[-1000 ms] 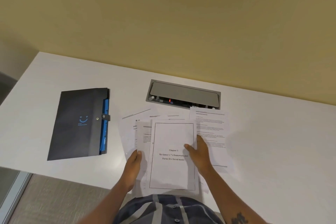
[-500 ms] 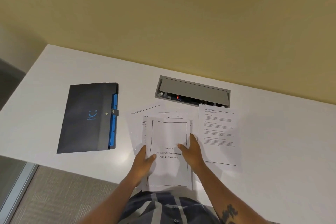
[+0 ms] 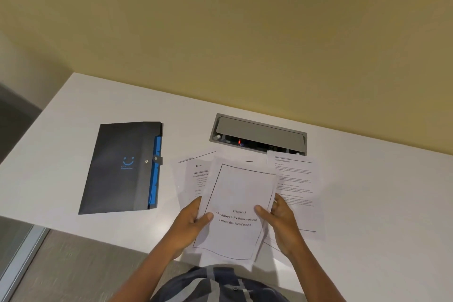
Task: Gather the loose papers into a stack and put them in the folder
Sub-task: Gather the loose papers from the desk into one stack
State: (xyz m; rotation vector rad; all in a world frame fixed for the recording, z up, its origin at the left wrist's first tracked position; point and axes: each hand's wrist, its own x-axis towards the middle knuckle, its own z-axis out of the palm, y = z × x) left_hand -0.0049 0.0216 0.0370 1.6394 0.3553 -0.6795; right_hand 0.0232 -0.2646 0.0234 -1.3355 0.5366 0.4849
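A small stack of papers topped by a bordered "Chapter 3" title page [image 3: 239, 193] is lifted off the white table [image 3: 367, 191] near its front edge. My left hand [image 3: 193, 219] grips the stack's left edge, thumb on top. My right hand [image 3: 279, 216] grips its right edge. Loose sheets lie flat beneath: one or two printed pages [image 3: 196, 176] to the left and a text page [image 3: 294, 179] to the right. The dark folder [image 3: 122, 169] with blue tabs and a snap strap lies shut on the table to the left.
A grey cable box [image 3: 259, 133] is set into the table behind the papers, its lid tilted open. A yellow wall rises beyond the table. Grey floor and a glass panel edge show at lower left.
Both hands moved from pressing flat on the title page to gripping its side edges. The stack has lifted and tilted off the table.
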